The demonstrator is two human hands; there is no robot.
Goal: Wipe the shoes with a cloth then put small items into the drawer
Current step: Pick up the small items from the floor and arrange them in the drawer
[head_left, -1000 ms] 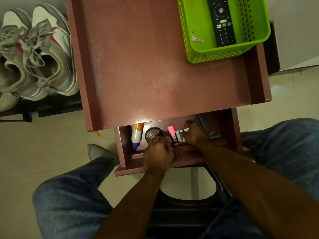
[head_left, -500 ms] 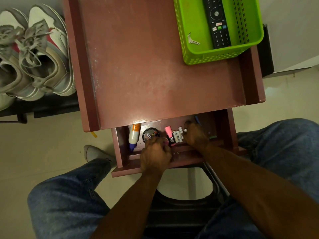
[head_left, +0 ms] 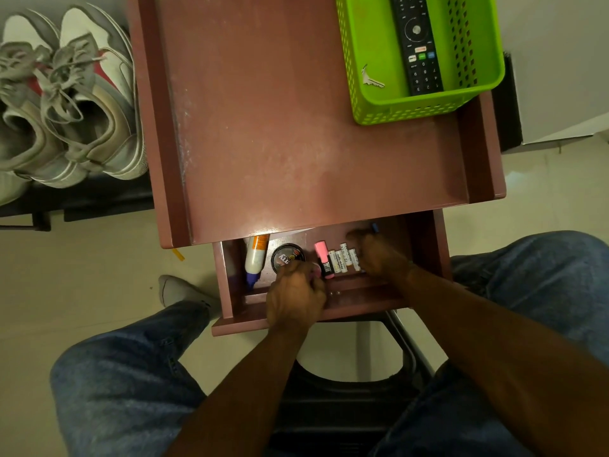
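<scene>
The brown table's drawer (head_left: 230,285) is pulled out towards me. Inside lie a white glue bottle (head_left: 255,258), a round black tin (head_left: 287,256), a pink highlighter (head_left: 322,257) and several white batteries (head_left: 342,260). My left hand (head_left: 296,296) sits over the drawer's front edge with its fingers curled, a small pink item (head_left: 316,270) at the fingertips. My right hand (head_left: 379,257) reaches into the drawer, its back towards me, and covers the right end of the batteries. A blue pen (head_left: 375,227) pokes out past its fingers. The grey and white shoes (head_left: 75,103) stand at the left.
A green basket (head_left: 372,103) on the table's far right corner holds a black remote (head_left: 417,44) and a key (head_left: 371,79). The shoes rest on a dark rack (head_left: 99,199). My jeans-clad knees flank the drawer above a dark stool (head_left: 346,390).
My right hand has slid slightly deeper into the drawer over the batteries. My left hand stays at the drawer front. The view has shifted a little.
</scene>
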